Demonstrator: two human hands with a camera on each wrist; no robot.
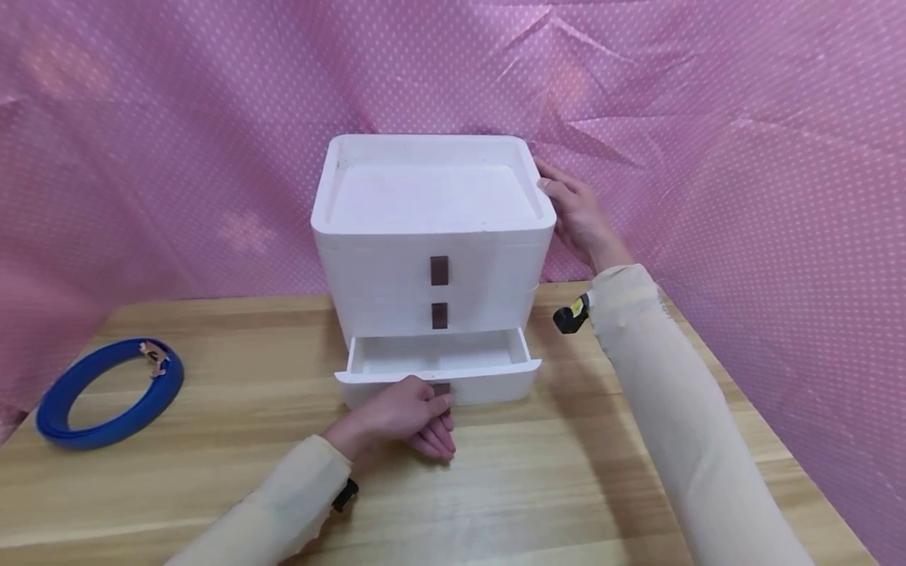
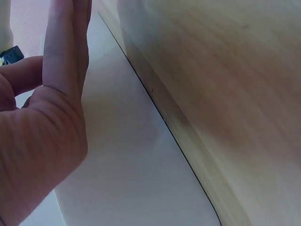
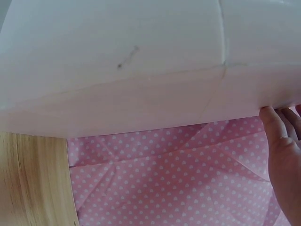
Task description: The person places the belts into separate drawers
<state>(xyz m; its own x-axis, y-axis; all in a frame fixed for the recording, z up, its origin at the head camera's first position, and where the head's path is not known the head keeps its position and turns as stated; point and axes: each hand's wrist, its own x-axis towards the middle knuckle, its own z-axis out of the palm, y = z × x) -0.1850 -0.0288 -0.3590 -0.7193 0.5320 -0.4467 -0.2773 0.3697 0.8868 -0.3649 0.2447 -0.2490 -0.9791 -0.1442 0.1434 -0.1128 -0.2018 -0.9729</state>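
A white drawer cabinet (image 1: 433, 185) stands on the table with its bottom drawer (image 1: 488, 385) pulled out; the part of its inside that shows is bare. At the drawer's front, my left hand (image 1: 406, 413) has thumb and forefinger at the brown pull tab (image 1: 442, 388) and seems to pinch it, though the thumb covers its lower part. The other fingers (image 2: 61, 47) reach out fairly straight below it. My right hand (image 1: 576, 216) rests against the cabinet's right side near the top, fingers (image 3: 273, 125) extended toward its rear edge.
On the left of the wooden table (image 1: 233, 409) lies a coiled blue belt (image 1: 106, 393) with a copper-coloured buckle. Two upper drawers carry brown tabs (image 1: 440, 271) and are closed. Pink dotted cloth (image 1: 743, 181) hangs behind and to the right.
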